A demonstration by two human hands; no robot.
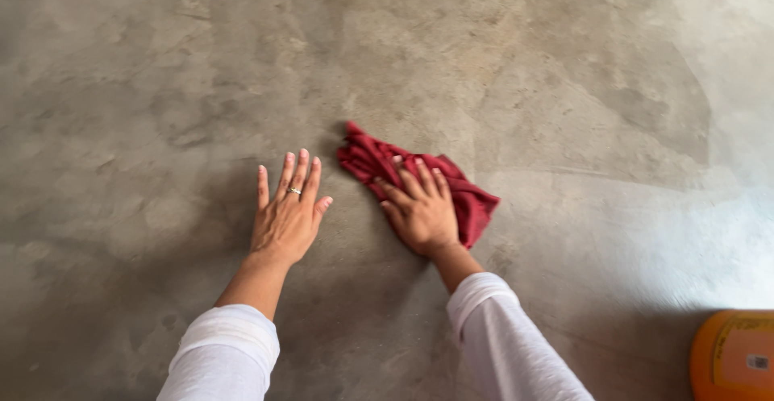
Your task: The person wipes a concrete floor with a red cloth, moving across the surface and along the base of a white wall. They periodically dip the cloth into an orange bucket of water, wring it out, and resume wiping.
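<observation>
Grey mottled concrete floor (564, 70) fills view. Two white sleeves (226, 353) enter from below. Crumpled red cloth (472, 203) on floor, centre. Right hand (421, 211) presses on cloth, fingers spread, curled slightly. Left hand (286, 211) flat on bare floor beside cloth, fingers open, ring (294, 191) worn. Orange container (732, 357) at lower right corner.

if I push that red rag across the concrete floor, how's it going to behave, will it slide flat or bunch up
The red rag looks soft and floppy: it already lies crumpled in folds under the right hand, so it will probably bunch further. It seems light and would likely drag along the floor only under pressing. It should not roll.
</observation>
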